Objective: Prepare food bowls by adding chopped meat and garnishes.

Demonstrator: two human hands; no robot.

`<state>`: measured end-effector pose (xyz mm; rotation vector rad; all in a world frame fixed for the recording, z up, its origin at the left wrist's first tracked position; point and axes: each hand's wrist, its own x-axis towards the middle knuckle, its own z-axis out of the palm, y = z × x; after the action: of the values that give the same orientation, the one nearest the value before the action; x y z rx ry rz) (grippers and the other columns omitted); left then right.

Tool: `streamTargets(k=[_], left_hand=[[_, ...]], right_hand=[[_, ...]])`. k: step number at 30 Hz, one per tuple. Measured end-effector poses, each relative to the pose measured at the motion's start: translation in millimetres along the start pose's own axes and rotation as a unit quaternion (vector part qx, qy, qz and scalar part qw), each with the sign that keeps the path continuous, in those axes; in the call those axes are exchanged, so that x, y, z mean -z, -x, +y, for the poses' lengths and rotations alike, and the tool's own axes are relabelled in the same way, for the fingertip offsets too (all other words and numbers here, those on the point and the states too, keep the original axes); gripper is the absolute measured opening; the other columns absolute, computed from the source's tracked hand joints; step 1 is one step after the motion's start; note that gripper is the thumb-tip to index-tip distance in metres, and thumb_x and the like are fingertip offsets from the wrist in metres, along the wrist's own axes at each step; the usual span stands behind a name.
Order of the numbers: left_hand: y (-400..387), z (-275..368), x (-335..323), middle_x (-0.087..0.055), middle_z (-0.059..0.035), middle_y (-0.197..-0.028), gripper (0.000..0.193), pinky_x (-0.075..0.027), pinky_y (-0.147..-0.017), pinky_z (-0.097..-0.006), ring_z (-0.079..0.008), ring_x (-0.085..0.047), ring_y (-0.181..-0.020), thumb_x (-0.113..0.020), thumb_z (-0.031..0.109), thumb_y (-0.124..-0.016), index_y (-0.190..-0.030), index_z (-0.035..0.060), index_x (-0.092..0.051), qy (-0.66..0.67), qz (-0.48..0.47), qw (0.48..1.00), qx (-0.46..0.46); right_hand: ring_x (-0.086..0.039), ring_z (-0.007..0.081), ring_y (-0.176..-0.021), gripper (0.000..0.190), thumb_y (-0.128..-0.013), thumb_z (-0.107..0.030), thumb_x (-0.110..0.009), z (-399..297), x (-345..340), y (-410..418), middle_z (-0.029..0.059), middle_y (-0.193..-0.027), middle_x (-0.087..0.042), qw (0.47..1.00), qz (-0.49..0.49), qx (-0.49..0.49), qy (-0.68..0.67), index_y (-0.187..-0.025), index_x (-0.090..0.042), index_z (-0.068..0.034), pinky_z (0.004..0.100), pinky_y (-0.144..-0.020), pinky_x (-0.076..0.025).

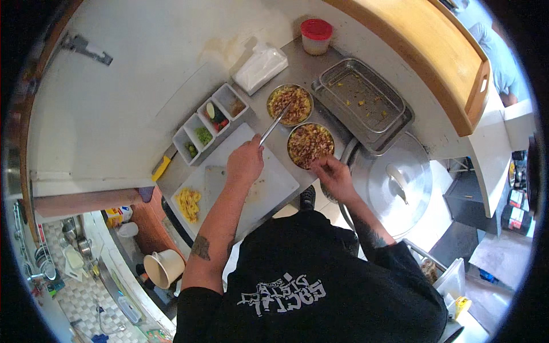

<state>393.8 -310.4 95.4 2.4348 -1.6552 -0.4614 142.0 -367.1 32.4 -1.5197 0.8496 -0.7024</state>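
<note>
My left hand (245, 162) grips the handle of a metal utensil (274, 125), probably a spoon. Its far end rests in the food of the farther round bowl (285, 95). A second round bowl (309, 143), nearer to me, is filled with a similar chopped brown and yellow topping. At its near right rim are the bent fingers of my right hand (336, 176); whether they pinch the rim or a bit of food cannot be made out. Below my left forearm lies a white cutting board (272, 171), with a heap of yellow strips (188, 205) at its left end.
A white divided container (206, 152) holds greens and cut vegetables beside a yellow-handled knife (162, 167). Behind stand a white plastic-wrapped pack (260, 68) and a red-lidded tub (316, 37). To the right are a wire-mesh basket (332, 79) and a large lidded pot (375, 193).
</note>
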Motion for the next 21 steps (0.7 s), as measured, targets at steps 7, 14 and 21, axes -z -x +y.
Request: streamTargets(k=[7,14,21], left_hand=[[-61.7,0.4,-4.4,-0.067,-0.0208,-0.089,0.029,-0.052,-0.072,-0.0519,-0.0395,-0.066,-0.084,-0.052,0.015,-0.092,-0.118,0.0057,-0.058,-0.112,0.011,0.994,-0.018],[-51.2,-8.0,6.8,-0.066,-0.0217,-0.088,0.028,-0.052,-0.072,-0.0510,-0.0393,-0.066,-0.084,-0.055,0.015,-0.090,-0.116,0.0060,-0.057,-0.152,-0.052,0.987,0.014],[-20.9,-10.9,18.3,-0.065,-0.0212,-0.088,0.031,-0.052,-0.071,-0.0511,-0.0396,-0.065,-0.083,-0.056,0.018,-0.091,-0.119,0.0065,-0.054,-0.120,-0.043,0.991,-0.036]], right_hand=[[-0.061,0.0116,-0.080,0.013,-0.090,-0.011,-0.066,1.8,16.4,29.6,0.0071,-0.089,-0.064,0.998,0.023,-0.051,-0.034,-0.096,-0.066,0.000,0.0272,-0.074,-0.050],[-0.060,0.0109,-0.083,0.010,-0.092,-0.008,-0.064,-7.7,49.8,21.1,0.0054,-0.093,-0.062,0.998,0.033,-0.043,0.007,-0.098,-0.065,0.000,0.0261,-0.073,-0.050],[-0.060,0.0119,-0.081,0.009,-0.092,-0.009,-0.065,-14.3,50.6,5.9,0.0072,-0.090,-0.063,0.999,0.038,-0.003,0.021,-0.096,-0.067,-0.001,0.0263,-0.071,-0.050]])
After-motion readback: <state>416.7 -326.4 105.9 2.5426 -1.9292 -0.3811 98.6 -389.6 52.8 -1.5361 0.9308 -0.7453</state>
